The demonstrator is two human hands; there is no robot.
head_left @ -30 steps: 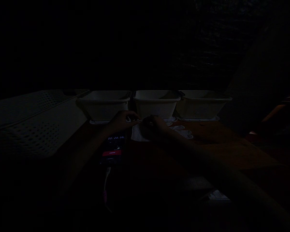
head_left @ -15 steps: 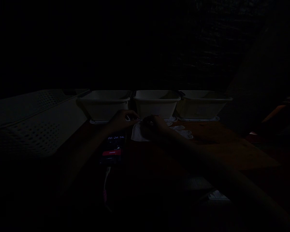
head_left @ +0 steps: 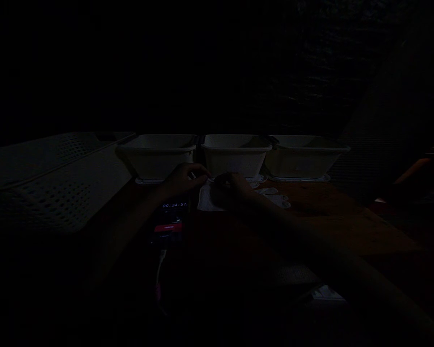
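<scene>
The view is very dark. A white cloth glove [head_left: 207, 200] lies flat on the wooden table, its fingers pointing right and its cuff end to the left. My left hand [head_left: 186, 177] reaches in from the left, with thumb and forefinger pinched together at the cuff's upper corner. Over the middle of the glove, my right hand [head_left: 235, 189] is bent with its fingers curled down against the cloth near the same edge. Its fingertips are mostly hidden in shadow, and it covers part of the glove.
Behind the hands stand a left tub [head_left: 159, 161], a middle tub [head_left: 235, 161] and a right tub [head_left: 302, 161], all pale. A lit phone [head_left: 169, 221] with a cable [head_left: 159, 267] lies at left, near a perforated basket [head_left: 54, 193]. Another person's arm [head_left: 414, 171] shows at right.
My left fingertips have shifted slightly right along the glove's edge, while the right hand stays almost in place. The phone's timer has advanced by one second.
</scene>
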